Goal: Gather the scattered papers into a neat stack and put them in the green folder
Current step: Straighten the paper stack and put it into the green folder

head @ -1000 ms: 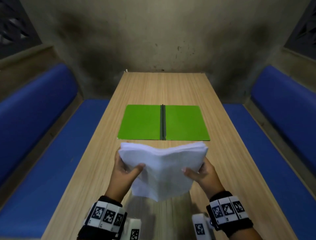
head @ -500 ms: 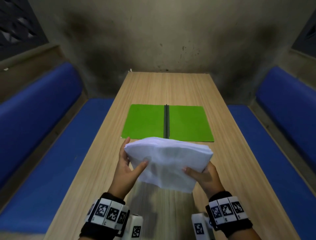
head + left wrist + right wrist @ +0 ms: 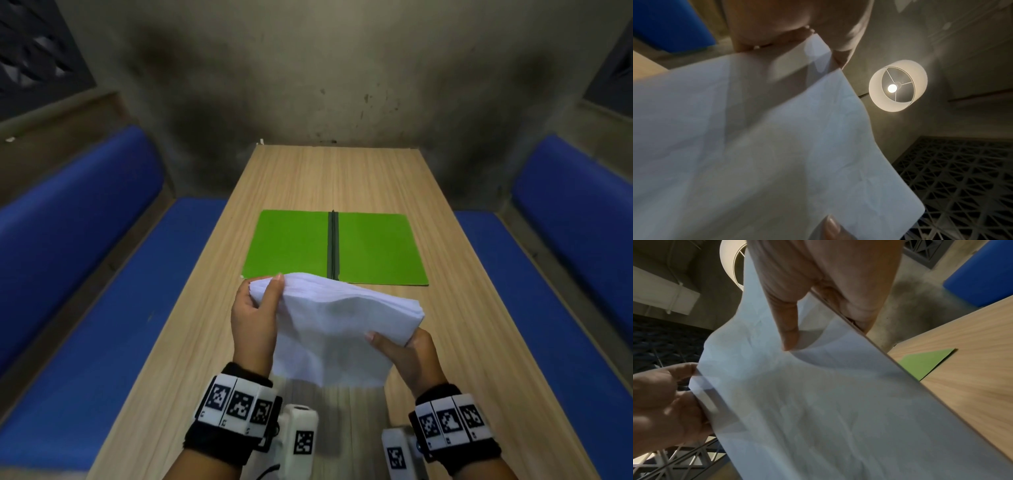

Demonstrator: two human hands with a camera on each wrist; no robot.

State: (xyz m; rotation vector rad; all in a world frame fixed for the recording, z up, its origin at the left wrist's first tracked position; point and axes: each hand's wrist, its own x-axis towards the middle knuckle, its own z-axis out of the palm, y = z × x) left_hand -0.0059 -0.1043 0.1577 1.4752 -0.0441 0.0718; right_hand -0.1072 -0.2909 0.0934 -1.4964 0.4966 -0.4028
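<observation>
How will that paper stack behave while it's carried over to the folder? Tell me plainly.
Probably floppy: the paper stack bows upward in the middle and droops between the left hand and right hand. Likely to fan or slip, since its right edge shows loose, separate sheets. It seems light: each hand grips only one end, above the table.

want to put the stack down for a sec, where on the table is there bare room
Bare wood shows on the table beyond the open green folder, between it and the far wall. There are also narrow strips either side of the folder. Near the person, both hands hold the paper stack over the table, crowding that end.
</observation>
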